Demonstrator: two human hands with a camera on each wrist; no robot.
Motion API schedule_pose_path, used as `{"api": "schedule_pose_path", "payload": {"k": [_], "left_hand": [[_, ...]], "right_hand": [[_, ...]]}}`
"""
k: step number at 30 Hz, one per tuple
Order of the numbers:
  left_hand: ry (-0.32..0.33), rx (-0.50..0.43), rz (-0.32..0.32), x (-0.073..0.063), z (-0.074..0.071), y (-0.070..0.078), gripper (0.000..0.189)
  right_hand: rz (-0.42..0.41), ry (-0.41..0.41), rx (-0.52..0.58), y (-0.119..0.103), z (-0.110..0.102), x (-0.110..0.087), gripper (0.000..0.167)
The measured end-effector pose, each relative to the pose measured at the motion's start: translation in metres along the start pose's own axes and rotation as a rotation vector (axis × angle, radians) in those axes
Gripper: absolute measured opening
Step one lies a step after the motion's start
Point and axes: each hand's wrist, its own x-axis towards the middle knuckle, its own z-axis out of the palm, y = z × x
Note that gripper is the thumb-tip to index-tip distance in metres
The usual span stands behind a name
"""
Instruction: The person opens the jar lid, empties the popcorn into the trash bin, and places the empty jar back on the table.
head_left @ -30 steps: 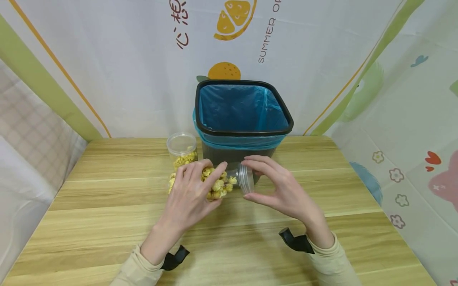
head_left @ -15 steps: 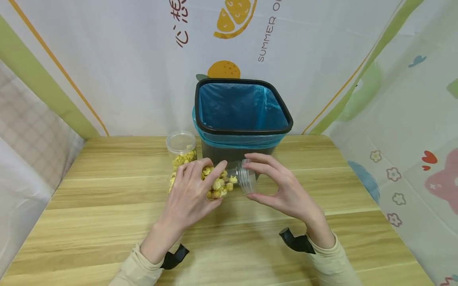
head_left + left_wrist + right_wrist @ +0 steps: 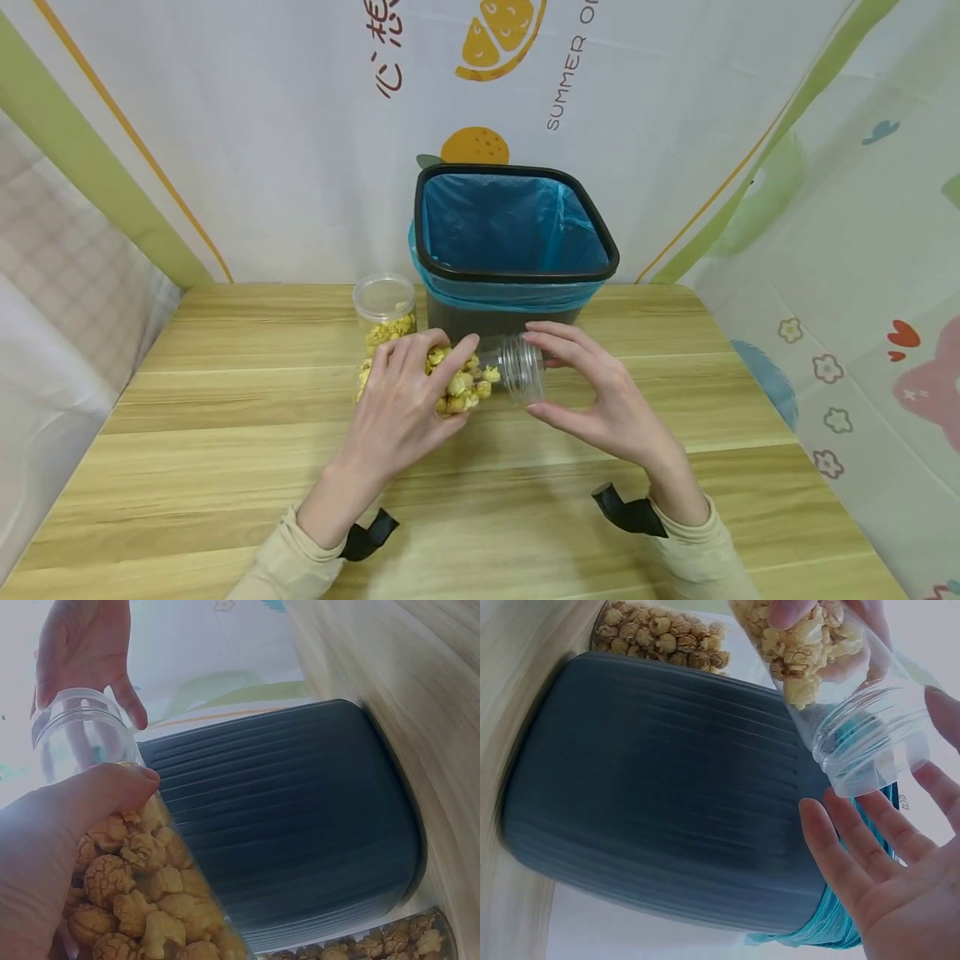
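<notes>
A clear plastic jar of caramel popcorn (image 3: pixel 459 390) lies tipped on its side above the table, its mouth end pointing right. My left hand (image 3: pixel 397 404) grips it from above, thumb and fingers wrapped round the body. At the mouth end is a clear lid (image 3: pixel 527 371), and my right hand (image 3: pixel 600 396) pinches its edge between thumb and fingertips. The right wrist view shows the ridged neck (image 3: pixel 847 724) of the jar, with popcorn settled toward the left-hand end. The right palm (image 3: pixel 922 900) faces the lid, other fingers spread.
A dark ribbed trash bin (image 3: pixel 495 321) with a blue liner (image 3: pixel 480 225) stands just behind the hands. Left of it, another clear popcorn jar (image 3: pixel 384 310) stands upright with its lid on. A patterned curtain (image 3: pixel 300 150) rises behind the wooden table (image 3: pixel 225 467).
My right hand and the lid have shifted slightly right, away from the jar's body. The left hand and the jar stay nearly in place.
</notes>
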Motion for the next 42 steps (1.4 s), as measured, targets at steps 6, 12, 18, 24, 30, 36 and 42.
{"api": "schedule_pose_path", "payload": {"k": [6, 12, 18, 24, 30, 36, 42], "left_hand": [[-0.015, -0.004, -0.01, 0.0, 0.0, 0.0, 0.094], [0.005, -0.004, 0.01, 0.0, 0.0, 0.0, 0.096], [0.022, -0.01, 0.017, 0.0, 0.001, -0.001, 0.097], [0.021, -0.015, 0.018, 0.0, 0.002, 0.0, 0.098], [0.024, -0.02, 0.02, 0.0, 0.002, 0.0, 0.1], [0.025, -0.027, 0.021, -0.001, 0.001, 0.0, 0.1], [0.015, -0.032, 0.015, -0.001, 0.001, 0.0, 0.1]], "right_hand": [[0.033, 0.024, 0.006, 0.005, -0.001, -0.006, 0.08], [0.077, 0.04, 0.0, 0.013, -0.002, -0.012, 0.08], [0.121, 0.043, -0.018, 0.02, -0.003, -0.016, 0.079], [0.153, 0.042, -0.02, 0.031, -0.004, -0.021, 0.078], [0.185, 0.038, -0.037, 0.043, -0.007, -0.028, 0.075], [0.248, 0.009, -0.077, 0.055, -0.012, -0.035, 0.07], [0.291, -0.026, -0.111, 0.067, -0.018, -0.041, 0.068]]}}
